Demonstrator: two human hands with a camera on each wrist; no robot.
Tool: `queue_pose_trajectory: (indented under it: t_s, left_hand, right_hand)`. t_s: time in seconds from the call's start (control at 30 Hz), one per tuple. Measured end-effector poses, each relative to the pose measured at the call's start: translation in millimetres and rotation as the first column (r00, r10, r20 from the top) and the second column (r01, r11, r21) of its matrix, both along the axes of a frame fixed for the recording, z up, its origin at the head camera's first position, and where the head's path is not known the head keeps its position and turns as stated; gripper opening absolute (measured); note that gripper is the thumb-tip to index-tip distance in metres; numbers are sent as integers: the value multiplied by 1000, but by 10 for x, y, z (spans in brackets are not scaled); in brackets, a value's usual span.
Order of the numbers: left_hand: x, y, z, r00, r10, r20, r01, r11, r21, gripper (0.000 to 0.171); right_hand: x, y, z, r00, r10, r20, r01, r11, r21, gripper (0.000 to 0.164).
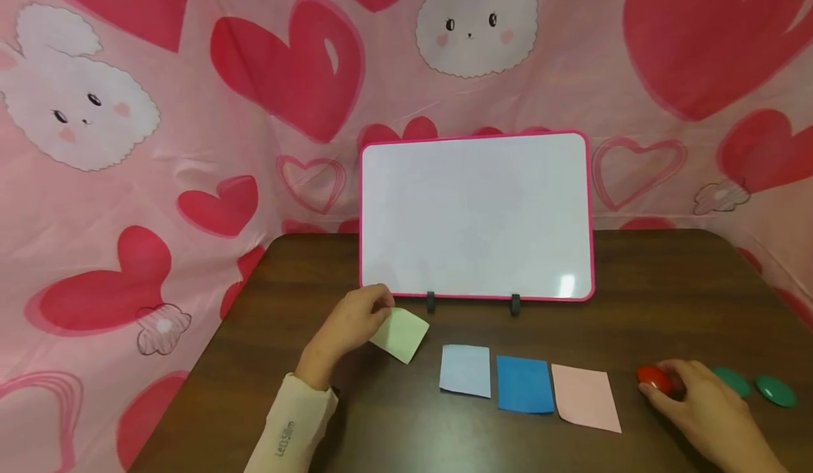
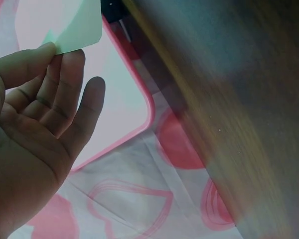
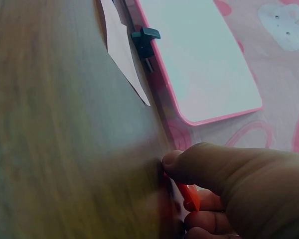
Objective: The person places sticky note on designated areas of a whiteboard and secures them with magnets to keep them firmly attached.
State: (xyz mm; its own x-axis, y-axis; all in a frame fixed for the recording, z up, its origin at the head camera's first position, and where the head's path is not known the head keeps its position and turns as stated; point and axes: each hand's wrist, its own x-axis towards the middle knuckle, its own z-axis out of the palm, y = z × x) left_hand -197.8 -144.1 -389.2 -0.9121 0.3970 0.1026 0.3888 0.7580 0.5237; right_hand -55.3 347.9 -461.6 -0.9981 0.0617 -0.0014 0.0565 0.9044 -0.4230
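My left hand (image 1: pixel 356 321) pinches a pale green sticky note (image 1: pixel 401 334) by its edge between thumb and fingers, near the lower left corner of a pink-framed whiteboard (image 1: pixel 476 215). In the left wrist view the note (image 2: pixel 82 30) hangs from the thumb and fingertips, overlapping the board. Over at the right of the table, my right hand (image 1: pixel 705 406) grips a round red magnet (image 1: pixel 654 380) between thumb and fingers, low at the tabletop. The right wrist view shows part of the red magnet (image 3: pixel 189 196) between thumb and fingers.
Light blue (image 1: pixel 466 370), blue (image 1: pixel 524 385) and pink (image 1: pixel 586 397) sticky notes lie in a row on the brown table (image 1: pixel 305 268). Two green magnets (image 1: pixel 775 391) lie beyond the right hand. Black feet (image 1: pixel 515 304) support the whiteboard, with a patterned pink cloth behind.
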Motion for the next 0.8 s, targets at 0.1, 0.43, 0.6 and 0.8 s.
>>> queue_pose_trajectory:
  t_s: [0.1, 0.43, 0.6, 0.8]
  left_hand:
    - [-2, -1, 10, 1000, 3, 11, -3, 1000, 11, 13]
    - [-5, -19, 7, 1000, 16, 24, -17, 998, 60, 12]
    - [-4, -23, 3, 999, 21, 30, -24, 994, 108, 11]
    - [-14, -48, 36, 998, 52, 41, -57, 989, 136, 10]
  right_hand:
    - [3, 8, 9, 1000, 2, 9, -2, 1000, -1, 65]
    - [3, -2, 6, 1000, 6, 0, -6, 1000, -14, 66]
    - [10, -5, 1, 1000, 5, -14, -5, 1000, -11, 65]
    - [-24, -17, -13, 1000, 7, -14, -7, 1000, -8, 65]
